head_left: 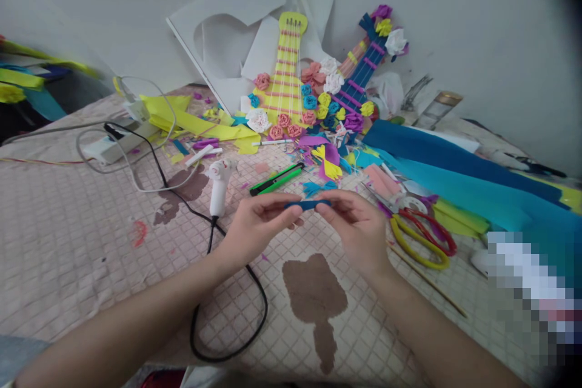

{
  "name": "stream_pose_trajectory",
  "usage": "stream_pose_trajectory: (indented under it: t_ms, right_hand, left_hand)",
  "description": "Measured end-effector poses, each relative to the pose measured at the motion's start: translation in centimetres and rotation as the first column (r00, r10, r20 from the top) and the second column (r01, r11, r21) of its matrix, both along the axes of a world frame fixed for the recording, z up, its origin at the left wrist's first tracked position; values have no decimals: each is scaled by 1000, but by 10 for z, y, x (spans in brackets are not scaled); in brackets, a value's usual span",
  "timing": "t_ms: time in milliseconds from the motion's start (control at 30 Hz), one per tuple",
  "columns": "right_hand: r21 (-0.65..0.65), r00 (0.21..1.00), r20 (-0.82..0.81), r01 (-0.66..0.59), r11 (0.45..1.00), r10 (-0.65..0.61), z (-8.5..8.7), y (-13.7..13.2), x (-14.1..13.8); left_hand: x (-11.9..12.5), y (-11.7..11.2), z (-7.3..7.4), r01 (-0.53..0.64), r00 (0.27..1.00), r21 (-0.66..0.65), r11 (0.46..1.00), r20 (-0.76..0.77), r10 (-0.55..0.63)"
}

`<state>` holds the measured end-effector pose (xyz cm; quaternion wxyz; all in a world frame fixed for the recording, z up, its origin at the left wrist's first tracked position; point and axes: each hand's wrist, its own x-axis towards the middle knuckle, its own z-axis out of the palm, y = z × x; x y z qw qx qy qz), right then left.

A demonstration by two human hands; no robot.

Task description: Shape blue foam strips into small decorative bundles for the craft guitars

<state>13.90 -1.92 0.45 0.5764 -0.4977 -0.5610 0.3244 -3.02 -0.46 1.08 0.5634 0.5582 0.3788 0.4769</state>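
Between my two hands is a small dark blue strip [308, 205], most likely crepe paper, held level above the table. My left hand [266, 218] pinches its left end between thumb and fingers. On the right end, my right hand [357, 221] has the same kind of pinch. Just beyond my hands lie a green utility knife [278, 179] and a light blue paper scrap [318, 188]. A white hot glue gun [219, 188] stands left of my left hand. Scissors [421, 236] with red and yellow handles rest right of my right hand.
A yellow paper guitar [286, 82] and a blue one [361, 82], trimmed with paper flowers, lean at the back. Blue crepe paper [454, 163] spreads along the right. A power strip [120, 142] and a looping black cord [266, 309] lie leftward. A thin stick [430, 282] lies near the scissors.
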Motion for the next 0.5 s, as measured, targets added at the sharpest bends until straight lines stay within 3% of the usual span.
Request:
stream_pose_trajectory:
  t_ms: [100,267,500]
  right_hand:
    - [-69,999,-14,-30,997,29,1,1,-1]
    - [-43,998,-8,-59,997,59,2,1,-3]
    - [-135,969,-138,-221,966,202,-3,2,-5]
  left_hand:
    - [0,0,-5,-13,996,67,998,-89,19]
    - [0,0,-8,-29,989,154,988,-140,51]
    - [-1,4,-4,54,997,35,998,-56,-52]
